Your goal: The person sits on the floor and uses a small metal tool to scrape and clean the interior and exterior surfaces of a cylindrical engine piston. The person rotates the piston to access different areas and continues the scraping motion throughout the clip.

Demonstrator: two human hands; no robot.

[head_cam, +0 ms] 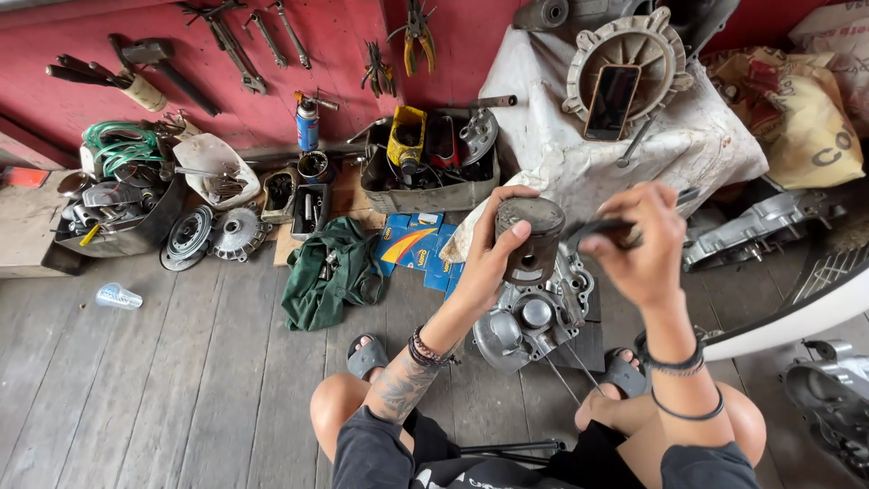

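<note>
My left hand [493,254] grips a dark, sooty piston [532,237], held upright above an engine crankcase [534,317] on the wooden floor between my feet. My right hand [638,244] holds a thin dark tool [597,228] whose tip points at the piston's side. The tool is blurred, so its kind is unclear. Both wrists wear bracelets. I squat over the crankcase, knees at the bottom of the view.
A green cloth [330,272] and blue flattened boxes [416,246] lie left of the crankcase. A tray of parts [434,167], metal bins [118,208], round clutch parts [213,235] and a spray can [308,122] line the red wall. Engine covers [760,226] lie right.
</note>
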